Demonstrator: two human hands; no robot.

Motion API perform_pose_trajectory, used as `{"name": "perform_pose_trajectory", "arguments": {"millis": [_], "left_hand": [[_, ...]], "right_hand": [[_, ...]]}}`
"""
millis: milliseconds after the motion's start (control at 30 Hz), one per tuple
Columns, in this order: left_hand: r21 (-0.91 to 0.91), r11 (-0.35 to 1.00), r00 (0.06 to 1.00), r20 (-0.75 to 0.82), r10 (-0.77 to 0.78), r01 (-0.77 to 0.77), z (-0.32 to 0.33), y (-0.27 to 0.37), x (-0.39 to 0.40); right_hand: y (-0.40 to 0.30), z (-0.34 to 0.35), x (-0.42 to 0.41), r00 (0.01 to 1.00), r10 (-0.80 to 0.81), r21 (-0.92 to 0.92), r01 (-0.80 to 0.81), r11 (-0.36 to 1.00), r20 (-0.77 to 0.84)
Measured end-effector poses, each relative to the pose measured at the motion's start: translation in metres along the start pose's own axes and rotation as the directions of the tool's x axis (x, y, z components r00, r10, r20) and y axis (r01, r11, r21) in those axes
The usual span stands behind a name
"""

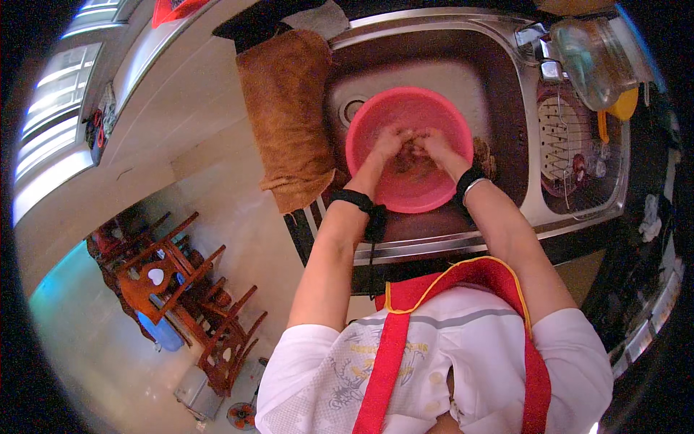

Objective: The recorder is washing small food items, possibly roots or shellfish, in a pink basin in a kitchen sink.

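A pink plastic basin (360, 173) stands in the larger bowl of a stainless-steel sink (428, 73). It seems to hold water with soft brown pieces (409, 165) in it; I cannot tell what they are. Inside the basin, my left hand (391, 142) and my right hand (435, 145) meet near the middle. Their fingertips are curled on a small brown clump, partly hidden and blurred. Against the basin's right side, on the sink floor, lies another brown clump (485, 157). Dark bands circle both wrists.
A brown towel (287, 108) covers the counter left of the sink. The smaller bowl at right holds a wire rack (566, 141) and a perforated round tray (550, 130). Beside the faucet (550, 68) are a clear container (591, 59) and a yellow utensil (623, 106). Wooden chairs (227, 320) stand behind left.
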State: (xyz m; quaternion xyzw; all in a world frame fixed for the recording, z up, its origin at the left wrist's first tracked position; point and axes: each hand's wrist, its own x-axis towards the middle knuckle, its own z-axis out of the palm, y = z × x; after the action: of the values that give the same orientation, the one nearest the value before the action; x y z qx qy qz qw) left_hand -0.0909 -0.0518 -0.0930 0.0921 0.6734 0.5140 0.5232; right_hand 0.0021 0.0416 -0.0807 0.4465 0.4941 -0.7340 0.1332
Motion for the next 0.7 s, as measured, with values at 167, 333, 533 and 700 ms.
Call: {"name": "perform_pose_trajectory", "arguments": {"millis": [167, 333, 533, 700], "left_hand": [[0.2, 0.973, 0.993, -0.041, -0.113, 0.119, -0.006, 0.028, -0.014], [0.243, 0.97, 0.981, -0.181, 0.067, -0.021, -0.003, 0.011, -0.006], [0.319, 0.947, 0.99, 0.119, -0.077, 0.035, -0.004, 0.013, -0.011], [0.149, 0.985, 0.976, 0.184, -0.117, 0.09, -0.009, 0.023, -0.015]], "right_hand": [[-0.013, 0.003, -0.012, 0.997, 0.022, -0.127, -0.012, 0.992, 0.08], [-0.006, 0.01, -0.008, 1.0, -0.006, 0.081, 0.005, 0.997, 0.022], [-0.02, 0.013, -0.02, 1.0, -0.002, 0.016, 0.002, 1.0, -0.003], [-0.008, -0.007, -0.003, 0.998, 0.019, -0.324, -0.001, 0.946, 0.054]]}}
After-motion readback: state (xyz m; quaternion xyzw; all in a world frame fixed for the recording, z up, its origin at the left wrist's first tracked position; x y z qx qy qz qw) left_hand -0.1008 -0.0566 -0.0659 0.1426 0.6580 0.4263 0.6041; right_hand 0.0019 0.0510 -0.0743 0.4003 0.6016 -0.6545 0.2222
